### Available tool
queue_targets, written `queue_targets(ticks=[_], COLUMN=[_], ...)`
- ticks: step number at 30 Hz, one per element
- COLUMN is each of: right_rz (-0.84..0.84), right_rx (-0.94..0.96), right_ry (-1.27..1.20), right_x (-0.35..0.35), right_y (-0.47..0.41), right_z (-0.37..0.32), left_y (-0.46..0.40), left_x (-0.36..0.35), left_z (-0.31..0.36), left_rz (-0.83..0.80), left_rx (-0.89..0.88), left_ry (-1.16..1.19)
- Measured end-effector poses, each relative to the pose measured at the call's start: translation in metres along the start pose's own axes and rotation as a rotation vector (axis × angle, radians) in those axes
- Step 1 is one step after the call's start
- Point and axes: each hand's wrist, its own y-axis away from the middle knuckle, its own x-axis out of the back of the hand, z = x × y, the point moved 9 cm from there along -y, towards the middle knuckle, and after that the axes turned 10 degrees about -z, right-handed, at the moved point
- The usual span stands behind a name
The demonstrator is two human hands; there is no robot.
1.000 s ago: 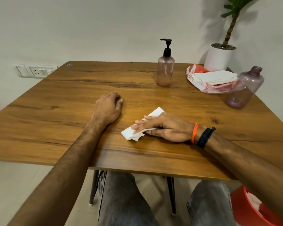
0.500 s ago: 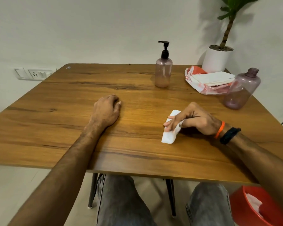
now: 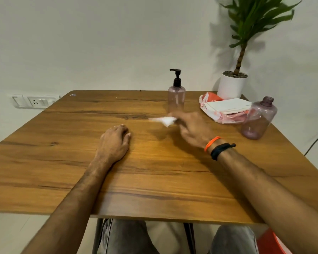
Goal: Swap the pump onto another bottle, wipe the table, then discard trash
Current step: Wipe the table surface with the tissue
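A black pump (image 3: 176, 77) was seen fitted on a slim clear bottle (image 3: 176, 99) standing upright toward the far edge of the wooden desk (image 3: 62, 162). A second, rounder bottle (image 3: 258, 119) stood uncapped near the desk's right edge, its neck open. From this the pump swap was judged to be done already.

A white tissue (image 3: 164, 121) was held by the right hand (image 3: 193, 129), which was blurred by motion; the tissue appeared pinched at the fingertips, just in front of the pump bottle and low over the desk, though whether it touched the wood could not be told. The wiping was judged to be under way. The left hand (image 3: 116, 142) was laid on the desk near its middle, fingers loosely curled and nothing held.

Behind the right hand, a torn pink and orange packet (image 3: 222, 117) with folded white tissues (image 3: 228, 105) on it was lying beside the uncapped bottle. A red bin (image 3: 270, 242) was partly seen under the desk at the lower right. The discarding of trash was judged to be left.

Compared with half a second earlier, the right hand and tissue had been carried from the near right part of the desk to a spot farther away, close to the pump bottle. The left hand had been kept where it was, and both bottles and the packet were unmoved. The view had been tilted up, so more of the potted plant (image 3: 233, 85) was shown.
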Motion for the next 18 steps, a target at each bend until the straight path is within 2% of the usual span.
queue_targets(ticks=[3,5,10,15,18], right_rz=[-0.352,-0.465,-0.536,-0.471,-0.498], right_rx=[0.015,-0.04,-0.06,-0.199,-0.219], right_ry=[0.128,0.127,0.081,0.115,0.109], right_x=[-0.048,-0.064,-0.071,-0.051,-0.047], right_y=[0.0,0.002,0.007,0.011,0.021], right_z=[-0.004,0.002,0.011,0.039,0.043], left_y=[0.0,-0.001,-0.001,0.001,0.001], left_x=[0.0,-0.001,-0.001,0.0,0.0], left_z=[-0.001,-0.001,0.0,0.002,0.002], left_rz=[0.012,0.015,0.008,-0.004,-0.003], left_rx=[0.019,0.024,0.024,0.001,-0.008], left_ry=[-0.013,-0.018,-0.015,0.003,-0.002])
